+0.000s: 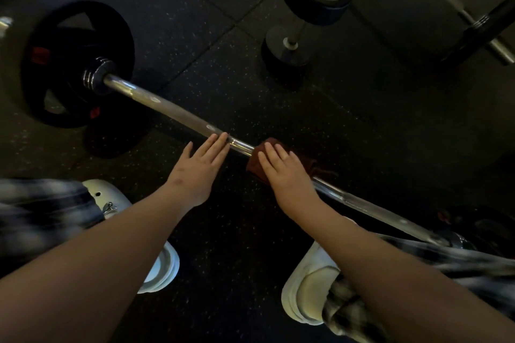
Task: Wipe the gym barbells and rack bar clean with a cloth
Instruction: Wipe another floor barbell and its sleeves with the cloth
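So the barbell (172, 111) lies on the black rubber floor (250, 86), running diagonally from upper left to lower right, and I'll place everything off that. At its left end there's a big black weight plate (75, 64), with a chrome collar (97, 75) just inside it.

Moving right along the barbell, the left hand (199, 167) is spread flat with straight fingers. Only the fingertips touch the shaft, and it's holding nothing. Just right of that, the cloth (317, 167), dark reddish brown, is draped over the barbell around mid-shaft. The right hand (287, 175) lies flat on top of it, fingers straight, pressing it onto the shaft rather than wrapping round it.

On the near side of the barbell are a white left shoe (164, 267) and a white right shoe (303, 292), one under each arm, plus blurry plaid trouser legs. On the far side of the barbell a dumbbell (306, 8) sits on the floor. Further right of that, a second bar (457, 8) crosses the top corner. It's too dark to tell what carries it.
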